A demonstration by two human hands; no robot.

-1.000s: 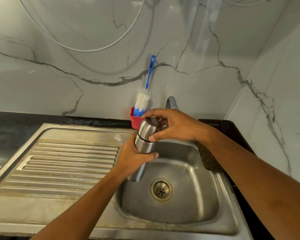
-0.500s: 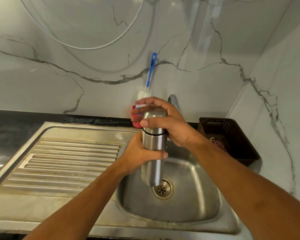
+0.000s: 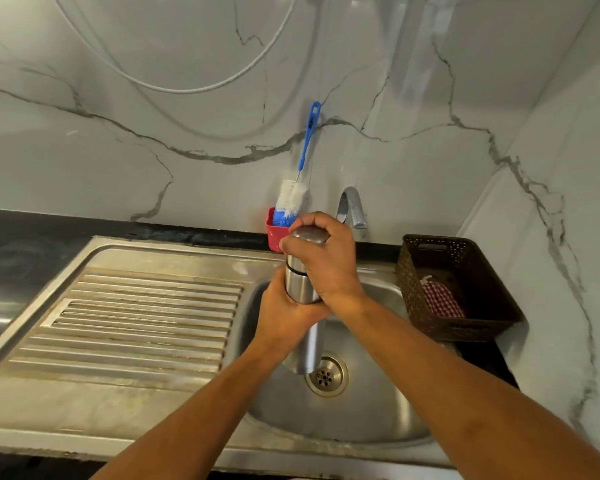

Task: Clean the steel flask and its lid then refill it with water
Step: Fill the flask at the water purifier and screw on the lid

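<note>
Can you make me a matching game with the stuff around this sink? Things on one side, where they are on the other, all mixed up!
Things:
1. steel flask
2. bottle brush
3. checked cloth
4. drain

Places:
A. inside the brown basket
B. at the bottom of the sink
C. held upright over the sink, left hand on its body, right hand on its lid
D. standing in the red cup by the wall

Pairs: 1-C, 2-D, 3-A, 4-B
</note>
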